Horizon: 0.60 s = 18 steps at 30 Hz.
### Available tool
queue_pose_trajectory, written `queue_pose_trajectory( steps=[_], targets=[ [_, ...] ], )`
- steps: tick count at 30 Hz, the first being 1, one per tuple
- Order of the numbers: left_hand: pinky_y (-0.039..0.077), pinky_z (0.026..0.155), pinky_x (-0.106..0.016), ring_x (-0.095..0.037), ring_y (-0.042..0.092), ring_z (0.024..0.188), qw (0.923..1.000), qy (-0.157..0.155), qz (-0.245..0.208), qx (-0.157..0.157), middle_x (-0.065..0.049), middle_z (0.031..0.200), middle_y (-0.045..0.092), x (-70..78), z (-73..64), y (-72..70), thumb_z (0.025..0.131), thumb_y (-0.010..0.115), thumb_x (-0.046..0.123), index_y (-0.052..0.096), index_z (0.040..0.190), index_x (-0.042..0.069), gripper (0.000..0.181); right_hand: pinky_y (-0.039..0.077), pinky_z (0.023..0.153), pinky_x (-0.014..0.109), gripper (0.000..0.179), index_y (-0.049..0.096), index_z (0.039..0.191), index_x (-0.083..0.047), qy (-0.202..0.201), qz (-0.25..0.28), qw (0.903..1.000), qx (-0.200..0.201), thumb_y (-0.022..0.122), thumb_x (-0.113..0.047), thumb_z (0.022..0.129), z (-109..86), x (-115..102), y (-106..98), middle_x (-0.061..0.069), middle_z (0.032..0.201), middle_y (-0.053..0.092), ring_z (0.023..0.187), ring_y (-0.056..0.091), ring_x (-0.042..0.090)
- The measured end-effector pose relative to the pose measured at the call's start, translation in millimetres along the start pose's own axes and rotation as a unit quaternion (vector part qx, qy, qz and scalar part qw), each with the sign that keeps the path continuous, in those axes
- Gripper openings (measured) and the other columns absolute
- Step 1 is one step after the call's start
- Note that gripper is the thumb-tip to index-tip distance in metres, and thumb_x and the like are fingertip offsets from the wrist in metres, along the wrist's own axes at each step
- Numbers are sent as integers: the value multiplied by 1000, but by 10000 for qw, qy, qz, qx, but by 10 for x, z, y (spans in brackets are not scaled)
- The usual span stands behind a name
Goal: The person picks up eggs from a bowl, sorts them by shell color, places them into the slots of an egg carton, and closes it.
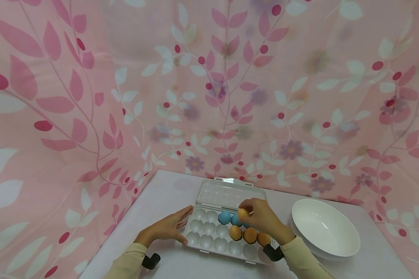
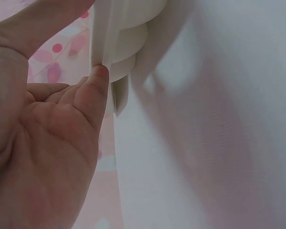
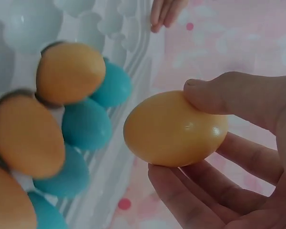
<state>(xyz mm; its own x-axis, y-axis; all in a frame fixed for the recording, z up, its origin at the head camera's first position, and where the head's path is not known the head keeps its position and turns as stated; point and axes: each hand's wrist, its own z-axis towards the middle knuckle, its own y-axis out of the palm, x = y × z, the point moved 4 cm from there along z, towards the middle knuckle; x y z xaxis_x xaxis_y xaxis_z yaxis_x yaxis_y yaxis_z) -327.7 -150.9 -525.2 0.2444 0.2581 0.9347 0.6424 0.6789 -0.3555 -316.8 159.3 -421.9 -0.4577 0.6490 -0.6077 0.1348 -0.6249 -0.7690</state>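
Note:
An orange-brown egg (image 3: pixel 175 129) is pinched between the thumb and fingers of my right hand (image 1: pixel 265 220), raised over the back part of a white plastic egg tray (image 1: pixel 206 241). Below that hand, a row of three brown eggs (image 3: pixel 71 73) sits in the tray's cups, with several blue eggs (image 1: pixel 224 217) in the row behind. The hand partly covers both rows in the head view. My left hand (image 1: pixel 164 229) rests at the tray's left side, fingers extended. In the left wrist view, a fingertip (image 2: pixel 101 71) touches the tray's edge.
The tray's clear lid (image 1: pixel 213 192) lies folded back behind it, near the patterned cloth wall (image 1: pixel 227 116). A large white bowl (image 1: pixel 324 228) stands to the right on the white tabletop (image 1: pixel 171 190). Cups at the tray's left and front hold no eggs.

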Motion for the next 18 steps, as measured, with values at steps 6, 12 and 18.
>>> queue_pose_trajectory(
  steps=[6,12,18],
  targets=[
    [31,111,-44,-38,14,145,10000,38,18,23,-22,160,7,-2,12,-2,69,86,1,1,154,-3,120,59,73,30,21,70,95,-5,-254,294,9992,-40,81,-8,77,31,-26,251,1,92,68,84,62,15],
    [31,111,-44,-36,14,146,10000,54,47,43,-22,160,8,3,18,2,68,87,1,2,154,-3,121,57,68,25,23,70,95,-7,-130,456,9988,-156,83,-13,77,49,-48,458,0,93,67,82,63,14],
    [32,111,-43,-33,14,147,10000,18,52,63,-20,161,8,-10,15,-2,68,87,2,3,155,-2,121,58,69,26,26,71,98,-5,-203,523,9983,-155,82,-13,76,60,-70,606,1,93,67,80,64,14]
  ],
)
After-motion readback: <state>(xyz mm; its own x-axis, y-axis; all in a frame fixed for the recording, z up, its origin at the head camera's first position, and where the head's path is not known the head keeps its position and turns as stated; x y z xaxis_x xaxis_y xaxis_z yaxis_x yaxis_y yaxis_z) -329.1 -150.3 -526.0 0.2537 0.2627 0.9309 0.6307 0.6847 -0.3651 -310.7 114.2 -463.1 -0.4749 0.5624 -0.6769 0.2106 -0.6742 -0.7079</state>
